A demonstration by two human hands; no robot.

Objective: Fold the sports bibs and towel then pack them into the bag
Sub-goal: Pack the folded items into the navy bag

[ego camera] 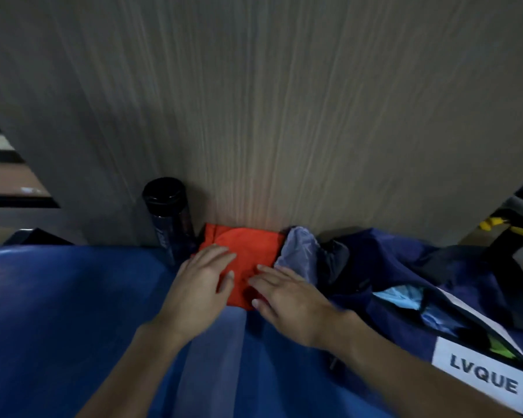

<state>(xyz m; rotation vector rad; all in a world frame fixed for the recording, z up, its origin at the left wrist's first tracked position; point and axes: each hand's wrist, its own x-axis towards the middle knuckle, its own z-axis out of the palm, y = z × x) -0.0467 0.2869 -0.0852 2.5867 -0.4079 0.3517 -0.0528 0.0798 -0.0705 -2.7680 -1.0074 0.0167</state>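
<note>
A folded orange sports bib (249, 250) lies on the blue surface (58, 297) against a wooden panel. My left hand (201, 285) rests flat on its left part with the fingers spread. My right hand (287, 297) lies flat on its lower right edge, fingers apart. A navy bag (411, 267) marked LVQUE sits open at the right, with a grey lining (299, 251) turned out beside the bib. Light blue cloth (400, 297) and a bit of green cloth (500, 348) show inside the bag.
A dark bottle (169, 218) stands just left of the bib, against the wooden panel (284, 116). A yellow-handled item (507, 229) and a dark frame are at the far right. A step or shelf shows at the far left.
</note>
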